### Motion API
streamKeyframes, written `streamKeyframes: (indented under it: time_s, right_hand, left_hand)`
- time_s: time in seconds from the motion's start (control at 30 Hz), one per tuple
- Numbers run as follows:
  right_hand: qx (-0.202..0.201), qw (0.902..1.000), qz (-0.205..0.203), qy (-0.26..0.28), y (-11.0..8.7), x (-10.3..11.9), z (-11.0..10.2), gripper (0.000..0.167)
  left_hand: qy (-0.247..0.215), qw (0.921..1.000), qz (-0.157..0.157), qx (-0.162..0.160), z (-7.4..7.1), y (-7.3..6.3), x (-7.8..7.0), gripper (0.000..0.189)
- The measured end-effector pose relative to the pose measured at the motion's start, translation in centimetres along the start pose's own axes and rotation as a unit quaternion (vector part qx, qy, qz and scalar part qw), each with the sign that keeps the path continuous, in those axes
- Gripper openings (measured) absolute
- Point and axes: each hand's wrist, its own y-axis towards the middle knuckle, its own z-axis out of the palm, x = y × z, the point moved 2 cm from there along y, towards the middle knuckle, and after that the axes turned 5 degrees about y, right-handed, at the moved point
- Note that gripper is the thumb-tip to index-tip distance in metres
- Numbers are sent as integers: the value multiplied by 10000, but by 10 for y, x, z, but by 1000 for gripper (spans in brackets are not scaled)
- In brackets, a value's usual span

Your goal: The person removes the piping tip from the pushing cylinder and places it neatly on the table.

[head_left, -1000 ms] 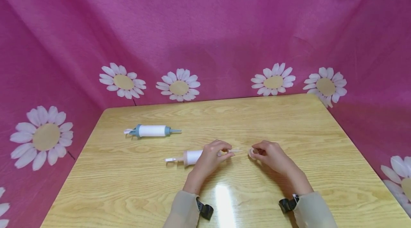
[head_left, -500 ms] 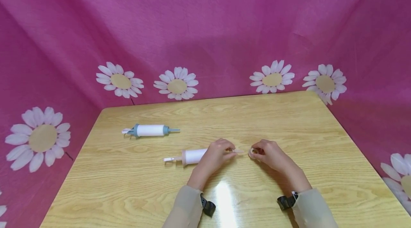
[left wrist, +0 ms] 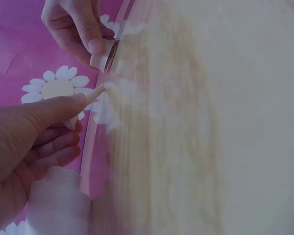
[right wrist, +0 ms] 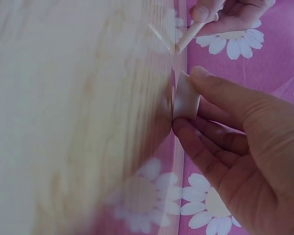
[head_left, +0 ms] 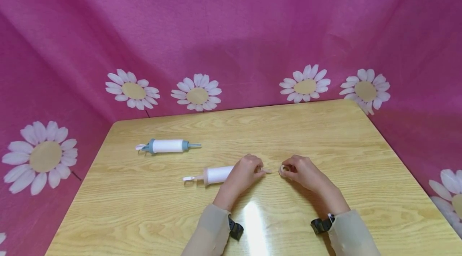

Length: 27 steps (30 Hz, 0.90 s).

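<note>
My left hand (head_left: 242,174) pinches a slim, pale beige tapered nozzle (left wrist: 95,92) between thumb and fingers, its tip toward the right hand. Behind that hand lies a syringe-like white barrel (head_left: 218,174) with a beige collar and plunger; its threaded neck (left wrist: 63,177) shows apart from the nozzle in the left wrist view. Facing it, my right hand (head_left: 306,174) holds a short beige ring (right wrist: 186,98) on edge against the table, thumb on top and fingers beneath. A small gap separates nozzle and ring.
A second syringe-like tool with a white barrel (head_left: 167,146) and blue-grey ends lies farther back on the left of the wooden table (head_left: 306,128). Pink cloth (head_left: 245,67) with daisies hangs behind and at both sides.
The left hand has shifted slightly to the right, and less of the nozzle shows past its fingertips. The right hand keeps its hold on the ring. The head view has moved a little.
</note>
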Motion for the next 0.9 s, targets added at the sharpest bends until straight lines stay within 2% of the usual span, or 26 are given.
streamKeyframes:
  time_s: [0.3, 0.57, 0.9]
  right_hand:
    - [-12, 9997, -139, -207, 0, 0, 1, 13]
    - [-39, 9993, -156, -351, 0, 1, 1, 14]
    - [-75, 9991, -260, -329, 0, 2, 2, 16]
  left_hand:
    - [564, 9978, -60, 352, 2, 4, -5, 22]
    - [916, 9946, -71, 483, 3, 5, -6, 21]
    - [1055, 9931, -46, 510, 3, 5, -7, 22]
